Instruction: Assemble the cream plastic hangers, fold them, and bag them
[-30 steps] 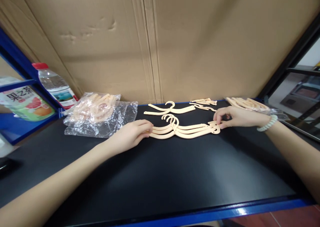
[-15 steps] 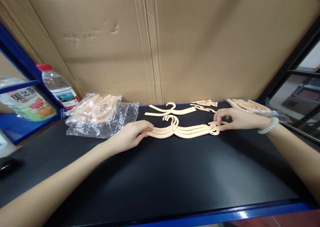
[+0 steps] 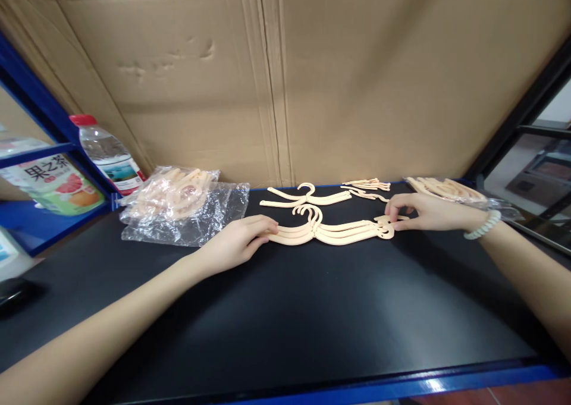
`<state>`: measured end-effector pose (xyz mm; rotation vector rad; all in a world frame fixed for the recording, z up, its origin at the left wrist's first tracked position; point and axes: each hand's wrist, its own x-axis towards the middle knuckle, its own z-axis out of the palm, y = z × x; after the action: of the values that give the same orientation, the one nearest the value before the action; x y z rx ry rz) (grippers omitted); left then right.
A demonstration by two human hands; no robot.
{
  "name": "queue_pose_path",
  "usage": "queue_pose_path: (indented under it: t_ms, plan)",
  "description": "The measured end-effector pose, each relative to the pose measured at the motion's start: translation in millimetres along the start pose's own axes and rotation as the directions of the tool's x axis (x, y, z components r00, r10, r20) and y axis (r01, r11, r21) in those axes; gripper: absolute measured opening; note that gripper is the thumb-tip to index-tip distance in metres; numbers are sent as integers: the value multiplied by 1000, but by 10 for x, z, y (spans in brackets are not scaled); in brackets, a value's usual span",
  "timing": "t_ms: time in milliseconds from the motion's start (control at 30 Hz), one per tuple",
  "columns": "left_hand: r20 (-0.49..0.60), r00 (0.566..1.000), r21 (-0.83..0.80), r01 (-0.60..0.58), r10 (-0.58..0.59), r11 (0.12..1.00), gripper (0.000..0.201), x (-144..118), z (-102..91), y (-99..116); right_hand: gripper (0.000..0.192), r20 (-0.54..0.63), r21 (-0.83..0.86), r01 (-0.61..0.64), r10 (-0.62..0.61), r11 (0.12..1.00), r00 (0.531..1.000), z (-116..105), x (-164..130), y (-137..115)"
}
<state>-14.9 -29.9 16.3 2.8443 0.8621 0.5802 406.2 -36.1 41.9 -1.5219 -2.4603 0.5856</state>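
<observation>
Three or so cream plastic clothes hangers (image 3: 341, 236) lie stacked in front of me, their hooks bunched at the middle. My left hand (image 3: 241, 238) has its fingers and thumb around the left ends of this stack. At the far right end of the stack are small cream looped pieces (image 3: 386, 232). My right hand (image 3: 413, 212), with a beaded bracelet at its wrist, pinches these pieces; its fingertips partly hide how they meet the hangers. Behind the stack lies another cream hanger (image 3: 328, 200), touched by neither hand.
Clear plastic bags of cream parts lie at the back left (image 3: 178, 200) and back right (image 3: 441, 188). Thin loose cream pieces (image 3: 366, 184) rest near the cardboard wall (image 3: 379, 84). A red-capped water bottle (image 3: 109, 155) and a blue shelf (image 3: 27, 229) stand at left.
The view has shifted slightly, and the hanger stack sits a touch further right with its hooks a little more spread. Both hands keep the same grip.
</observation>
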Motion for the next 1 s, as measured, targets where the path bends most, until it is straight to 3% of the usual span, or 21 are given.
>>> queue_pose_path:
  t_ms: [400,600,1000]
  plan:
    - [-2,1000,35,17,-17,999,21,-6,-11,-4,34,-4,-92,4,-4,996,1000,4,-8,0]
    - [-13,1000,56,25,-24,998,19,-12,-36,-20,32,-6,-51,18,-18,999,1000,5,-14,-35]
    - [6,999,53,33,-33,998,18,-15,-105,-39,32,-158,-89,71,-84,993,984,46,22,-81]
